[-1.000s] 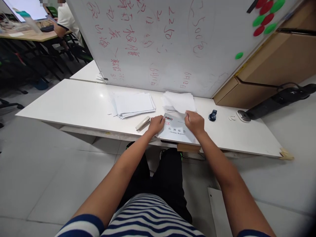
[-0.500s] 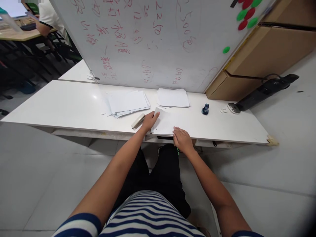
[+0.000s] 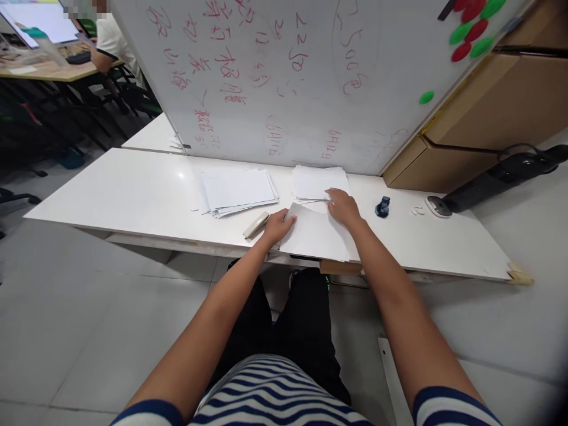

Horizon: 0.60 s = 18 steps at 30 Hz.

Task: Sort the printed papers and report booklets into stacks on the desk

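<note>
My left hand pinches the left side of white paper lying at the desk's front edge, thumb on top. My right hand is at the front right of the right-hand paper stack. Its thumb and index finger are apart, with the fingertips on the stack's front edge. A pale beige stapler lies just left of my left hand. Farther left, a wider, uneven paper stack rests on the desk.
A whiteboard with red writing stands behind the white desk. To the right are a small dark blue object, a black cylindrical device and cardboard boxes. A person sits at a far table.
My right hand has moved from the front paper's lower right corner up to the right-hand stack. More of the front paper now shows. My left hand still grips it. The view has shifted slightly.
</note>
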Available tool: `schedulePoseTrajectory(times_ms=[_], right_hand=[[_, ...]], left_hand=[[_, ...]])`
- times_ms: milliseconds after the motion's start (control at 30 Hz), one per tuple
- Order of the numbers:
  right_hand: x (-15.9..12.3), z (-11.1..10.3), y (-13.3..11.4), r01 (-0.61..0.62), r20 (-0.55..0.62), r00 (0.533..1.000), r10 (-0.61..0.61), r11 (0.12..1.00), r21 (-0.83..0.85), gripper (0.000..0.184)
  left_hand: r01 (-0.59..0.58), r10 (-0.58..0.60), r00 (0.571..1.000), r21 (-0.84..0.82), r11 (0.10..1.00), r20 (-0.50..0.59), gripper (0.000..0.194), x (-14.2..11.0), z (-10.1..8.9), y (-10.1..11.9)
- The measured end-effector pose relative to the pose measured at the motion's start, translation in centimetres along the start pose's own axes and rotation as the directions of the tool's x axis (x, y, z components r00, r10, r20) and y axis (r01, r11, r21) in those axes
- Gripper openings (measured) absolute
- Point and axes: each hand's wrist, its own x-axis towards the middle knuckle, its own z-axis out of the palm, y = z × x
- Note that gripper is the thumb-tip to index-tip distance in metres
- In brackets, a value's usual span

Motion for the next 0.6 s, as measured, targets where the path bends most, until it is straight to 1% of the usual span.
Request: schedulePoseTrajectory(times_ms=[33,100,200,267,367,433,500,567,600], right_hand=[[0.9,0.7,0.4,0.024,0.039,0.999,-0.024,1.000,-0.016,0.046],[1.9,2.0,0.8,0.055,0.083,0.995,-0.050,0.997,-0.048,0.044],[1.7,3.0,1.2,0.083,0.081,0.994,-0.075,0.992,-0.097,0.036],[1.4,3.0,1.2,0.058,0.065,0.997,-0.051,0.991,-0.117,0.033],[1.5,2.1,0.7,-0.030,0.026,0.999,0.034,0.989,-0.145,0.030],[1.8,1.1,0.2,-0.084,-0.020,0.996,0.082,0.985,-0.153,0.029],[1.6,-0.1,-0.4,-0.131,-0.076,0.990,0.121,0.979,-0.154,0.033],[0.0,-1.2,-1.2,-0.152,-0.158,0.979,0.131,0.980,-0.129,0.039],[-1.3,-1.6,-1.8,-0.141,-0.205,0.972,0.117,0.984,-0.107,0.041]], left_hand=[[0.002,-0.002,1.000,-0.001,1.000,0.001,0.023,0.0,0.0,0.0],[-0.005,0.005,1.000,-0.009,1.000,0.003,0.023,0.0,0.1,-0.1],[-0.024,0.024,1.000,-0.035,0.999,0.005,0.023,0.1,0.1,-0.2],[-0.029,0.029,1.000,-0.050,0.998,-0.001,0.023,0.1,0.1,-0.3],[-0.013,0.013,1.000,-0.048,0.999,-0.002,0.023,0.1,0.1,-0.2],[-0.006,0.006,1.000,-0.035,0.999,0.002,0.023,0.1,0.1,-0.2],[-0.014,0.014,1.000,-0.021,1.000,-0.003,0.024,0.1,0.1,-0.2],[-0.034,0.034,0.999,-0.019,0.999,-0.026,0.024,0.2,0.2,-0.3],[-0.044,0.043,0.998,-0.029,0.999,-0.039,0.025,0.2,0.2,-0.4]])
